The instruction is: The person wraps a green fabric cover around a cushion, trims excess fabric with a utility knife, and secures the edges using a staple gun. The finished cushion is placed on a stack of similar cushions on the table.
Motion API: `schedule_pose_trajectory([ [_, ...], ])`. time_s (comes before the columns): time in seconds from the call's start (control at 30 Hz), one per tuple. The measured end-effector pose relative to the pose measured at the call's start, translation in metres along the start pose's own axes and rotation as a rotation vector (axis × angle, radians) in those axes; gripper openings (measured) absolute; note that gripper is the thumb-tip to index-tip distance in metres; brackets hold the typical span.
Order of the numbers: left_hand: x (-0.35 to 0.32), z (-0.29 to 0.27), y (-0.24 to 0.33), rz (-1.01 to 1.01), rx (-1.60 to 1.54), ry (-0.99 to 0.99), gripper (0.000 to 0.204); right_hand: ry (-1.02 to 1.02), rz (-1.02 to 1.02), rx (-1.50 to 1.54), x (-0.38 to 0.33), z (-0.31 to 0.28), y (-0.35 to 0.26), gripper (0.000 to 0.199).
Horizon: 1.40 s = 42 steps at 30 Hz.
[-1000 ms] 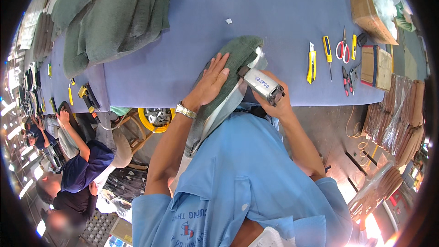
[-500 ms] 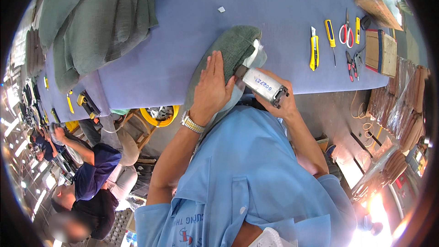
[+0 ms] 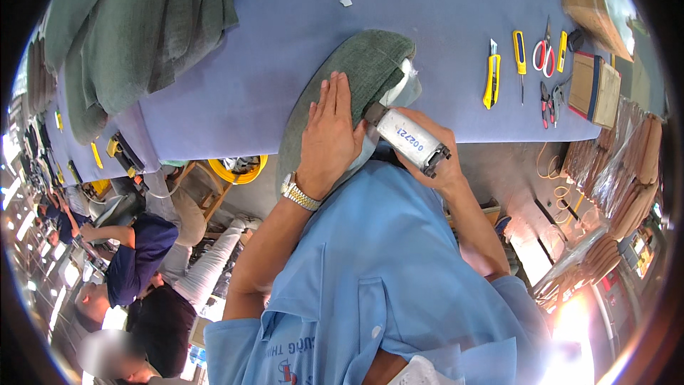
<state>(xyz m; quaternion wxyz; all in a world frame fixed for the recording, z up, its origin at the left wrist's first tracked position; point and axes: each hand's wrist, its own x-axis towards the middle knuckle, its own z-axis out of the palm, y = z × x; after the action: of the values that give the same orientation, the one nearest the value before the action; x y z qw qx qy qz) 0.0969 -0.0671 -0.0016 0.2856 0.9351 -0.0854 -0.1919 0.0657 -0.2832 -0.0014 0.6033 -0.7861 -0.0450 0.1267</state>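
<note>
A curved pad covered in dark green fabric (image 3: 370,50) rests at the table's front edge, its near end against my body. White material (image 3: 407,77) shows along its right side. My left hand (image 3: 329,128) lies flat on the fabric, fingers stretched out, thumb close to the tool's nose. In my right hand (image 3: 443,153) is a silver-grey staple gun (image 3: 407,135) with a dark nose, pressed against the pad's right edge. The fingers curl under the tool and are mostly hidden.
On the blue table (image 3: 285,0) a pile of green covered pads (image 3: 135,43) fills the left. A yellow utility knife (image 3: 492,82), screwdriver (image 3: 519,53), scissors (image 3: 544,57) and pliers (image 3: 546,103) lie right, near a cardboard box (image 3: 595,3). A yellow bucket (image 3: 263,167) stands below; co-workers sit left.
The view has shifted slightly. The staple gun and both my hands keep nearly the same place on the pad. A co-worker at the left has moved an arm and leg.
</note>
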Motion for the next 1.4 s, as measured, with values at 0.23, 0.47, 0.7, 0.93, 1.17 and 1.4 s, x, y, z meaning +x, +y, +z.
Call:
schedule_pose_trajectory([
  [0.23, -0.002, -0.003, -0.002, 0.008, -0.014, -0.004, 0.086, -0.042, -0.086, -0.026, -0.004, -0.004, -0.002, 0.054],
  [0.47, 0.001, 0.002, -0.001, 0.008, 0.033, 0.011, 0.089, -0.028, 0.029, 0.062, -0.001, 0.008, -0.012, 0.056],
  [0.7, -0.002, 0.000, -0.002, 0.027, 0.007, 0.036, 0.088, 0.017, -0.003, -0.005, -0.012, 0.011, -0.008, 0.059],
  [0.93, -0.003, 0.006, -0.006, 0.001, -0.036, 0.043, 0.099, -0.037, -0.030, -0.038, -0.013, 0.008, -0.012, 0.062],
  [1.17, 0.001, -0.004, 0.005, -0.039, -0.075, 0.008, 0.100, -0.025, 0.146, 0.063, -0.009, 0.019, -0.026, 0.064],
  [1.4, 0.001, -0.018, 0.001, 0.031, 0.087, -0.025, 0.091, -0.004, 0.005, 0.048, 0.001, 0.018, -0.029, 0.064],
])
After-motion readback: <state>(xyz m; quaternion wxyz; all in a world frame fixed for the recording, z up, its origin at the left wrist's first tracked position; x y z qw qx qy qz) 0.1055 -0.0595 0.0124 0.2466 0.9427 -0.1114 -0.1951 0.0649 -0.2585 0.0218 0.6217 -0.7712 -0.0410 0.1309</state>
